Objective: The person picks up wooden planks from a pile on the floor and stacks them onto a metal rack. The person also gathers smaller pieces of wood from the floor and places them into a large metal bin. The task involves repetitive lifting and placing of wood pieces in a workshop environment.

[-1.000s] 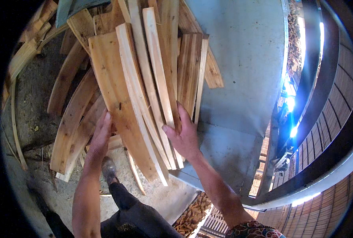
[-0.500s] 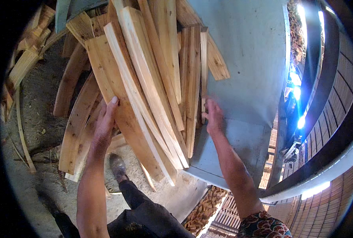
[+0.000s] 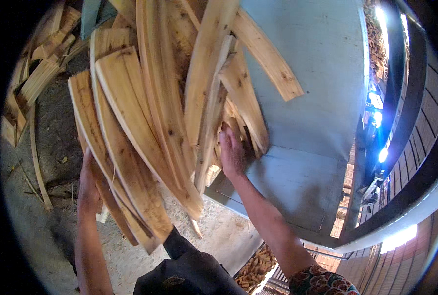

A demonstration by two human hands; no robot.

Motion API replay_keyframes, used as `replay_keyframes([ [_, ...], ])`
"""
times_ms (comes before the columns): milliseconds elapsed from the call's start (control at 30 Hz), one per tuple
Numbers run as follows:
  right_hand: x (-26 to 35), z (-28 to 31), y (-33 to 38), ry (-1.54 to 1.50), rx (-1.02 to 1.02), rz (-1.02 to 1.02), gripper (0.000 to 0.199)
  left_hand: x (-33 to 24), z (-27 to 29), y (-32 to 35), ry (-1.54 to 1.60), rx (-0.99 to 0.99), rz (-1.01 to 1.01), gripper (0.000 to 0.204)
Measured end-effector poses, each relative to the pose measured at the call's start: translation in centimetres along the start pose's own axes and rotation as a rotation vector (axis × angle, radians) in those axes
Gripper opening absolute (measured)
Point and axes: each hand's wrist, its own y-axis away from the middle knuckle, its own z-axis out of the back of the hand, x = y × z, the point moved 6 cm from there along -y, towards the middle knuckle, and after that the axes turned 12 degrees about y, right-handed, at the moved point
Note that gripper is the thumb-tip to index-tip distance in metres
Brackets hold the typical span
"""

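A loose fanned bundle of long, slightly curved wooden boards (image 3: 130, 113) spreads in front of me, its near ends hanging over my leg. My left hand (image 3: 87, 184) grips the bundle's outer left side, its fingers mostly hidden behind the boards. On the opposite side, my right hand (image 3: 233, 152) presses against the bundle's edge with bent fingers, partly in shadow. Just beyond that hand, a short wide board (image 3: 246, 101) leans at an angle on the pale blue metal surface (image 3: 302, 123).
Another board (image 3: 268, 54) lies across the metal surface farther back. More wood pieces (image 3: 42, 78) are piled at the far left above the concrete floor (image 3: 47, 157), where a thin strip (image 3: 39, 162) lies. Wood scraps (image 3: 256, 268) sit below the metal edge. A dark curved frame (image 3: 401, 196) stands at the right.
The boards have shifted left and fanned out, covering my foot. My left hand has moved left and down around their outer side. My right hand has moved left against the bundle.
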Motion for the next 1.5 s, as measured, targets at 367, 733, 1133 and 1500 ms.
replay_keyframes([
  [367,2.7,-12.8,6.9,-0.263,0.261,-0.019,0.059,-0.6,7.7,-1.2,-0.055,0.019,-0.079,0.056],
  [733,2.6,-18.0,9.3,-0.680,0.585,-0.055,0.083,-2.0,12.9,-2.8,-0.351,-0.031,-0.110,0.056],
  [1133,4.8,-18.3,14.1,-0.946,0.636,-0.410,0.082,-3.3,11.4,1.8,-0.229,-0.141,0.077,0.061],
  [1500,10.7,-20.3,21.8,-0.733,0.785,-0.514,0.067,-8.0,15.7,11.2,-0.073,-0.292,0.083,0.059],
])
